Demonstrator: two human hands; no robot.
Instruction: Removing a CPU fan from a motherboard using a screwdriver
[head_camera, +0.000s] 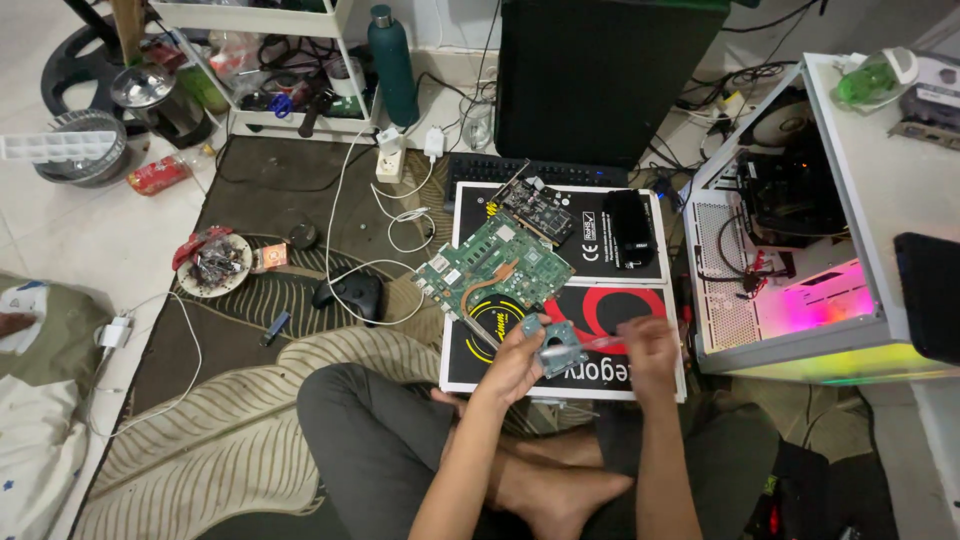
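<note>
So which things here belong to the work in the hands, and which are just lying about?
In use:
- left hand holding a small metal bracket
- right hand with a thin tool, too blurred to tell
- green circuit board on the black box

Lying about:
- game controller
- green bottle
- plate of scraps
- lit computer case
- keyboard

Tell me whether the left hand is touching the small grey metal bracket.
Touching. The head view shows the left hand with its fingers closed around the edge of the small grey metal bracket, holding it above the black box.
</note>
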